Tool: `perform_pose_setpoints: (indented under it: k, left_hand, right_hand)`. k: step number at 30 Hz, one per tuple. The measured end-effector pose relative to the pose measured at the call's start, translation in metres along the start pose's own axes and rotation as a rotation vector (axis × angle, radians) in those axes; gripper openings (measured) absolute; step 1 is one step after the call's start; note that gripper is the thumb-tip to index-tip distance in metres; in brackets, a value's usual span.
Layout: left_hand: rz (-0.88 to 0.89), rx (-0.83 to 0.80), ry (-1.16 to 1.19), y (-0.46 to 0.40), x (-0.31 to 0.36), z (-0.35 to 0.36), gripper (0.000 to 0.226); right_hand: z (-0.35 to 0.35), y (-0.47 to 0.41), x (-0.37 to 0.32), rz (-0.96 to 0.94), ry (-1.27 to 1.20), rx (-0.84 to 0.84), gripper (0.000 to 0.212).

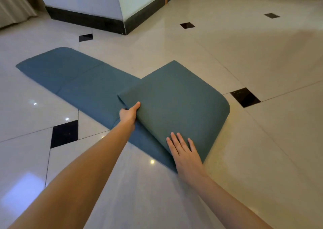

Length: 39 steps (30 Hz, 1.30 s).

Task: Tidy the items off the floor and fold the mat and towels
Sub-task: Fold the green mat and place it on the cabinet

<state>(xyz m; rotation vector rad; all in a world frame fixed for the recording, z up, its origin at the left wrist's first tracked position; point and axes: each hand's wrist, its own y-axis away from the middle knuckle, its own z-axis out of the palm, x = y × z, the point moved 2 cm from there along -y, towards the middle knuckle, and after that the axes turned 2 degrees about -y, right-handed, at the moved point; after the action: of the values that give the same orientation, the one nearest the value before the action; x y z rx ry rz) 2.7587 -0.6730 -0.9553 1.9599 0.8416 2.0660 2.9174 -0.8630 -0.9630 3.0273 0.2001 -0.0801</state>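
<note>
Two hands on one teal mat (90, 82), which lies on the pale tiled floor (244, 54) in a long strip running from ten o'clock toward the person. Near end of the strip is turned back over itself; the rounded bend sits at three o'clock, the loose edge faces nine o'clock.

Left hand (128, 113) grips that loose edge: thumb (137, 105) lies on top of the flap, the other fingers are tucked under it and out of sight. Likely reason: the pinch lets the edge be carried and lined up over the layer below.

Right hand (185, 152) lies flat on the flap's near corner at six o'clock, fingers (178, 139) straight and slightly spread, holding nothing. Judged purpose: weight on the corner keeps the flap from sliding or springing back while the other side is steered.

Flap edge passes between left thumb and hidden fingers; flap surface is directly under the right palm. Rest of the strip extends away, flat, untouched.

White pillar with a dark base (97, 21) stands at twelve o'clock, well apart. No towels in view. Fold looks partly done.
</note>
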Motion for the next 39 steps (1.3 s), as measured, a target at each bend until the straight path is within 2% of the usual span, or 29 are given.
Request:
perform_pose_setpoints:
  k: [2, 4, 8, 10, 11, 13, 15, 16, 17, 18, 19, 20, 21, 23, 28, 31, 35, 37, 39]
  left_hand:
    - [-0.021, 0.044, 0.022, 0.009, -0.003, -0.005, 0.041]
    - [-0.09, 0.056, 0.027, 0.016, -0.012, -0.019, 0.039]
    - [-0.206, -0.03, 0.085, 0.026, -0.021, -0.046, 0.048]
    - [-0.155, -0.029, 0.006, 0.028, -0.019, -0.049, 0.056]
    - [-0.101, 0.015, -0.111, 0.031, -0.018, -0.049, 0.063]
    - [0.119, 0.186, -0.52, 0.04, -0.018, -0.048, 0.079]
    - [0.56, 0.299, -0.888, 0.058, -0.021, -0.049, 0.075]
    - [0.842, 0.238, -1.011, 0.066, -0.026, -0.05, 0.067]
    - [1.103, 0.081, -1.127, 0.074, -0.033, -0.052, 0.062]
    - [1.3, -0.132, -1.259, 0.075, -0.045, -0.055, 0.066]
    - [1.386, -0.35, -1.436, 0.077, -0.054, -0.059, 0.073]
    - [1.354, -0.505, -1.612, 0.077, -0.061, -0.062, 0.079]
    - [1.257, -0.585, -1.747, 0.074, -0.067, -0.062, 0.083]
    - [1.087, -0.585, -1.838, 0.071, -0.076, -0.056, 0.094]
    - [1.003, -0.592, -1.838, 0.065, -0.079, -0.045, 0.11]
    - [1.011, -0.617, -1.841, 0.062, -0.077, -0.046, 0.112]
    - [1.002, -0.587, -1.782, 0.06, -0.076, -0.044, 0.11]
    - [1.005, -0.564, -1.773, 0.061, -0.076, -0.042, 0.107]
    - [1.009, -0.539, -1.764, 0.062, -0.078, -0.041, 0.103]
  right_hand:
    - [-0.001, -0.001, -0.008, 0.054, 0.052, 0.032, 0.098]
    - [0.0, 0.0, -0.011, 0.064, 0.08, 0.022, 0.1]
    - [-0.001, 0.003, -0.014, 0.036, 0.103, -0.068, 0.109]
    - [-0.01, 0.004, -0.017, 0.017, 0.086, -0.068, 0.107]
    - [-0.012, 0.004, -0.017, 0.0, 0.096, -0.086, 0.102]
    - [-0.015, 0.003, -0.016, -0.029, 0.148, -0.153, 0.092]
    - [-0.016, 0.0, -0.017, -0.035, 0.176, -0.159, 0.089]
    - [-0.015, -0.001, -0.018, -0.034, 0.176, -0.169, 0.087]
    - [-0.014, -0.001, -0.018, -0.032, 0.175, -0.179, 0.085]
    - [-0.012, 0.001, -0.017, -0.03, 0.175, -0.185, 0.082]
    - [-0.01, 0.003, -0.016, -0.023, 0.165, -0.18, 0.08]
    - [-0.009, 0.006, -0.015, -0.019, 0.141, -0.169, 0.079]
    - [-0.007, 0.01, -0.014, -0.021, 0.107, -0.161, 0.079]
    - [-0.005, 0.017, -0.007, -0.061, 0.034, -0.147, 0.081]
    - [-0.006, 0.036, 0.037, -0.291, -0.01, -0.081, 0.085]
    - [0.0, 0.047, 0.061, -0.306, 0.01, -0.111, 0.091]
    - [0.004, 0.042, 0.058, -0.339, 0.057, -0.102, 0.106]
    - [0.004, 0.036, 0.057, -0.346, 0.103, -0.059, 0.114]
    - [0.003, 0.03, 0.058, -0.327, 0.118, 0.033, 0.11]
